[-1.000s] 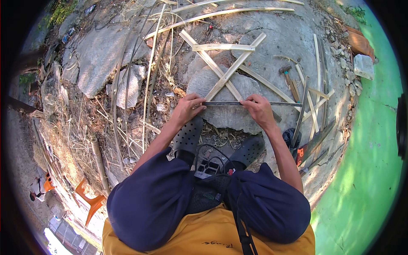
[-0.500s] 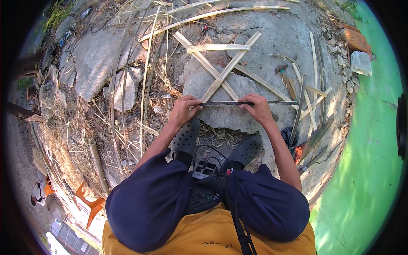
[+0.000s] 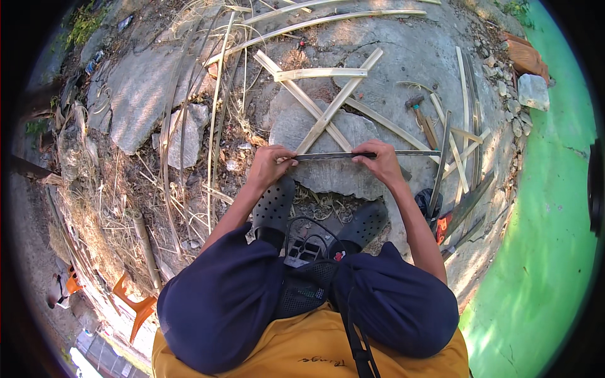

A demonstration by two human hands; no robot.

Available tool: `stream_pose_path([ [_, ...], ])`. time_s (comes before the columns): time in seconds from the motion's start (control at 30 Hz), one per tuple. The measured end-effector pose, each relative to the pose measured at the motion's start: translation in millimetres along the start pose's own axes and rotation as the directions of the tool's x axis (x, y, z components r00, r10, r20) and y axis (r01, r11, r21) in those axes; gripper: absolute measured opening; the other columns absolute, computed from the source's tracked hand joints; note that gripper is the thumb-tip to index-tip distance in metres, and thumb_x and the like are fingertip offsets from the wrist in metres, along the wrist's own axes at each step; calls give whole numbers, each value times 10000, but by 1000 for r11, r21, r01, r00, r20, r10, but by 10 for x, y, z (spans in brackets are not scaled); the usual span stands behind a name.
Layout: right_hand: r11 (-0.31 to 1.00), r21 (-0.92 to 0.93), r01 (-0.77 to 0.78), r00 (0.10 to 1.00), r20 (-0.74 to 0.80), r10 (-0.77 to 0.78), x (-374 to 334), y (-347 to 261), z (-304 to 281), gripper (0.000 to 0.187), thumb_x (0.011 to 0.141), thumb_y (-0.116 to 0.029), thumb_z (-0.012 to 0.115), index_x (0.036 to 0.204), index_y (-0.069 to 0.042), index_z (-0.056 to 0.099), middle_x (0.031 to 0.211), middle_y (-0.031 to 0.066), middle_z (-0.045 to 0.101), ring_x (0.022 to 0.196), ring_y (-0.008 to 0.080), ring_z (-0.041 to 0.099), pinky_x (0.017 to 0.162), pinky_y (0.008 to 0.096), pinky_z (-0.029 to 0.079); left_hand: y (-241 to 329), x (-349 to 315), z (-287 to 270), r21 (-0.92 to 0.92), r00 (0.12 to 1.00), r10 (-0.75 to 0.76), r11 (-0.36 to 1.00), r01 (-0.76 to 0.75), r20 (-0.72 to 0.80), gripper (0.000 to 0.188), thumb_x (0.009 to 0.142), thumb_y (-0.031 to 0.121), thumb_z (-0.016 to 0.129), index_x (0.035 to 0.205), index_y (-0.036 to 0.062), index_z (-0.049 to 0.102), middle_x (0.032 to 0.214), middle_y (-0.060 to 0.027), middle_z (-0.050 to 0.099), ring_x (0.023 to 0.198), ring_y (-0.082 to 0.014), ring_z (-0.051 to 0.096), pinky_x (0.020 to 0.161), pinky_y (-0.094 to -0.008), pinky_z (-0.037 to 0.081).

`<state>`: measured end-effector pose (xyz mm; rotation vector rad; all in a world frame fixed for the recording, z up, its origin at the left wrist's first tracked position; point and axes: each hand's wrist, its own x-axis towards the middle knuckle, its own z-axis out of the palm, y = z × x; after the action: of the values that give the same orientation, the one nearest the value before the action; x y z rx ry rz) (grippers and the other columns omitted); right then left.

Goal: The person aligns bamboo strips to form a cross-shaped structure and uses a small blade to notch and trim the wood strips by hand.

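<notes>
A thin dark strip (image 3: 324,155), apparently split bamboo, lies level across my front, its right end reaching well past my right hand. My left hand (image 3: 271,166) pinches its left end between thumb and fingers. Farther right, my right hand (image 3: 380,161) grips the same strip from above. Just beyond it is a frame of pale slats (image 3: 326,116), crossed in an X, with a short crosspiece (image 3: 320,73) joining the far arms. The near ends of the X meet the strip, but whether they touch it I cannot tell. Under the frame is a broken concrete slab (image 3: 340,177).
To the right lie a hammer (image 3: 414,102), loose pale slats (image 3: 465,120) and a saw with an orange handle (image 3: 443,228). Long strips (image 3: 217,120) run along the left beside a rock (image 3: 189,135). An orange plastic chair (image 3: 134,305) shows lower left. Green ground (image 3: 535,252) borders the right.
The view has shifted slightly. Both hands keep their grip on the strip in nearly the same place, and the crossed slats have not visibly moved on the ground.
</notes>
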<state>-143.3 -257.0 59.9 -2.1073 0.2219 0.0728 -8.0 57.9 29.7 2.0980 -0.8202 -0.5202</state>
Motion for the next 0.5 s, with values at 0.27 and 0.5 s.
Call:
stream_pose_path([
  [0.27, 996, 28, -84, 996, 21, 84, 4, 8, 46, 161, 792, -62, 836, 949, -33, 817, 876, 134, 756, 835, 253, 728, 773, 360, 563, -38, -64, 20, 22, 1000, 26, 999, -25, -14, 207, 801, 141, 870, 983, 54, 826, 895, -119, 775, 814, -281, 749, 761, -385, 599],
  [0.5, 990, -23, -139, 990, -18, 138, 0, 6, 16, 143, 786, -58, 833, 923, -25, 813, 869, 146, 751, 820, 270, 732, 758, 375, 567, -32, 2, 88, 65, 995, 100, 993, -99, -16, 202, 803, 145, 864, 976, 55, 816, 906, -122, 754, 863, -302, 729, 781, -408, 592],
])
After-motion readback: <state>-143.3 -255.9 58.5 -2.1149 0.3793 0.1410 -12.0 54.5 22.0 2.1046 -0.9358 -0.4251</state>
